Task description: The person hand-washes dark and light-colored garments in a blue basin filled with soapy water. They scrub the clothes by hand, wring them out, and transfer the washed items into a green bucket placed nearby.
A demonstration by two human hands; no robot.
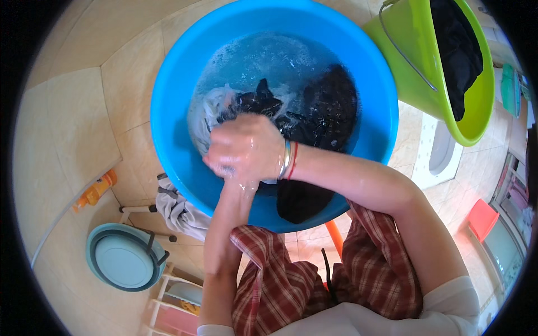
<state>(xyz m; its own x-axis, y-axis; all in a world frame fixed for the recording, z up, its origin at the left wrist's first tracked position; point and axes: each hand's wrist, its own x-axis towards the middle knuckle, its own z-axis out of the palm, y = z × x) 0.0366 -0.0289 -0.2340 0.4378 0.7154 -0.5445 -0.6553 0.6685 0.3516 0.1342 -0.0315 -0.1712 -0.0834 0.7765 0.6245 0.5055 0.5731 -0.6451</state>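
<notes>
Best rub low inside blue tub (168, 131), so splashes likely stay in
Right hand (260, 140) and left hand (225, 152) pressed together above tub's water (274, 56); whether cloth gripped, cannot tell
Dark clothes (330, 106), white cloth (208, 115) in tub
Tiled floor (406, 134) around tub; green bucket (406, 50), squat toilet (441, 151) right of tub

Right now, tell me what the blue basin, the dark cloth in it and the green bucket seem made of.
Blue basin: probably plastic, smooth with a soft sheen, judging by its even colour and rounded edge.
Dark cloth: fabric, wet and limp with soft folds; I can't tell the fibre.
Green bucket: likely plastic, evenly coloured and smooth; its thin grey handle looks like metal wire.
</notes>
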